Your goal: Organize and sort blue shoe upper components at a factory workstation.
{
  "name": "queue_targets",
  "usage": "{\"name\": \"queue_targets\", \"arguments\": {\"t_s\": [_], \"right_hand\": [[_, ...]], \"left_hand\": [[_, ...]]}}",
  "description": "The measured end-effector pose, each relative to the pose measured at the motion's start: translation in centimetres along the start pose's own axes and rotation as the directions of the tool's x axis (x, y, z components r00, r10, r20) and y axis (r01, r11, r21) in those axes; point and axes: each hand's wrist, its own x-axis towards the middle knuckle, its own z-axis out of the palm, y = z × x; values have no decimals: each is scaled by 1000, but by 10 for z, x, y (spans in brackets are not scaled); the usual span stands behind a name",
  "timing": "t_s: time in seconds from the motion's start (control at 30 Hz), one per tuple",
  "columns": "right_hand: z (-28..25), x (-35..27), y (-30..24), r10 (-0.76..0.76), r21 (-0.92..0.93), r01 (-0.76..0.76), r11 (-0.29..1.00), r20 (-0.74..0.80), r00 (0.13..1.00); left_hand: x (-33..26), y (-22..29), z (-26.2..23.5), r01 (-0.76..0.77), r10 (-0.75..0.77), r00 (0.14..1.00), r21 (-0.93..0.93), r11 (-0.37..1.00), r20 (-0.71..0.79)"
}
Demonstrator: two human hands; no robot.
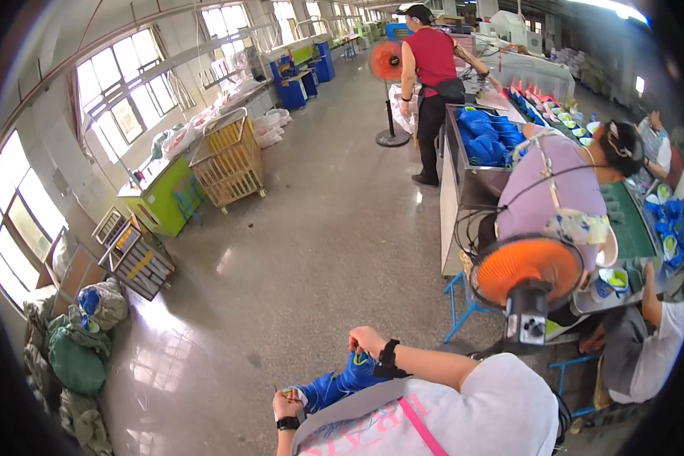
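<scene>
Low in the head view, a blue shoe upper (328,389) with lime-green edging is held in front of my light shirt and grey apron. My right hand (368,340), with a black band at the wrist, pinches its upper end from above. At the other end, my left hand (287,406), wearing a dark watch, has its fingers closed around the edge. Whether this is one upper or two together, I cannot tell. My apron hides part of the blue material.
An orange fan (528,273) stands at my right, near a person in a purple top (551,175) bending over a green conveyor (634,216). A bin (471,178) holds blue uppers. Another person in red (435,61) stands farther off. Sacks (77,357) and carts (232,163) stand left.
</scene>
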Motion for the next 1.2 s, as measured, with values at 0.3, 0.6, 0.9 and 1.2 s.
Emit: {"name": "queue_targets", "arguments": {"t_s": [0.3, 0.6, 0.9, 1.2], "right_hand": [[-68, 148, -38, 150, -76, -162, 984, -149, 977], [-137, 324, -253, -211, -247, 125, 961, -363, 908], [-210, 277, -401, -554, -117, 715, 689, -722, 415], [-293, 398, -362, -553, 545, 667, 509, -388, 738]], "left_hand": [[138, 2, 86, 165, -171, 950, -47, 985, -260], [345, 140, 382, 44, -36, 954, -18, 999, 298], [300, 276, 646, -124, 316, 441, -292, 948, 840], [312, 158, 774, 125, -71, 582, -3, 992, 810]]}}
